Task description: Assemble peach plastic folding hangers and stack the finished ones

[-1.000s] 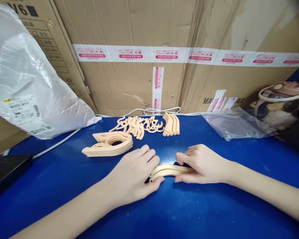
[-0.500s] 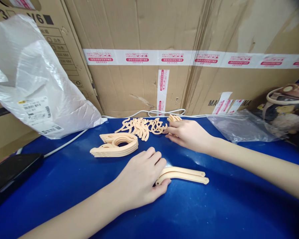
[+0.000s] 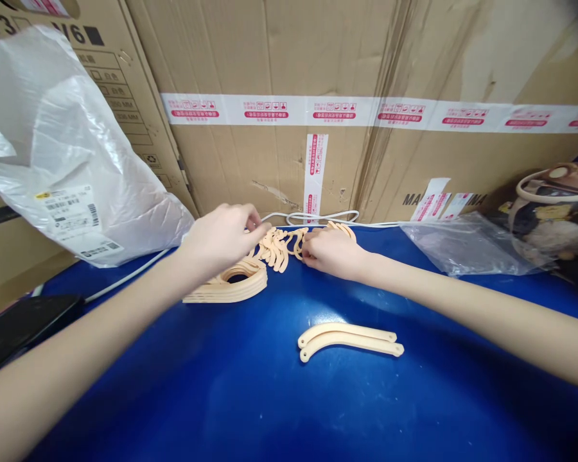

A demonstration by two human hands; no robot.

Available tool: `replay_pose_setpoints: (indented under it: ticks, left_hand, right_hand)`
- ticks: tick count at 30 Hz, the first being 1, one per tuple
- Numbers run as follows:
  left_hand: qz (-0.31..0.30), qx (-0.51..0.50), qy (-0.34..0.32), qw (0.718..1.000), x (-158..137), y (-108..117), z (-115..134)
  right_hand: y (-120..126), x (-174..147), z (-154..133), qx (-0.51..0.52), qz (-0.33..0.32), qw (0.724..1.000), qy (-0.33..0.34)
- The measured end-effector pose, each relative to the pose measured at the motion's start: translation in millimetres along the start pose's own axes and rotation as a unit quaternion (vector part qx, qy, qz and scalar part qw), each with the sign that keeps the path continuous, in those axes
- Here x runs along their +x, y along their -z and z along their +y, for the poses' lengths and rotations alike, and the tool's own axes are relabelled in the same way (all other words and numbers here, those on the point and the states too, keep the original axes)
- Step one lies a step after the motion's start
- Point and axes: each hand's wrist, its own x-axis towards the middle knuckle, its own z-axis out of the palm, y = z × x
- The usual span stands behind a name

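Note:
My left hand (image 3: 221,240) hangs over the left end of a pile of small beige hook-shaped pieces (image 3: 275,249). Its fingers are loosely bent, with a gap between thumb and forefinger, and I see nothing in them. At the pile's right end, my right hand (image 3: 334,253) is closed, fingertips down among the small curved pieces; what they grip is hidden. Two long beige curved arms (image 3: 351,339) with holes at their ends lie side by side, nearer to me. A stack of beige curved arms (image 3: 236,289) sits partly under my left wrist.
Cardboard boxes (image 3: 270,167) wall off the back of the blue table (image 3: 270,398). On the left are a white plastic bag (image 3: 77,173) and a black device (image 3: 24,333). A clear bag (image 3: 472,244) lies at right. A white cable (image 3: 322,217) runs along the back.
My left hand has let go of the two long arms and moved up and left to the small pieces. My right hand has shifted slightly left along the pile.

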Motion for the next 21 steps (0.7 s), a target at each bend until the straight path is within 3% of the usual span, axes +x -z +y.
replay_pose_setpoints:
  ticks: [2,7,17,21]
  left_hand:
    - [-0.062,-0.01,0.05,0.997,24,-3,-14]
    - [-0.153,-0.019,0.087,0.984,60,-23,-28]
    - [-0.203,-0.049,0.056,0.976,78,-40,-33]
    - [-0.196,-0.066,0.065,0.976,79,-41,-33]
  right_hand:
    - [0,2,-1,0.012,0.001,1.0,0.007]
    - [6,-2,-7,0.05,0.019,0.998,0.026]
    - [10,-46,-32,0.232,0.023,0.971,0.051]
    - [6,-53,-37,0.245,0.027,0.968,0.052]
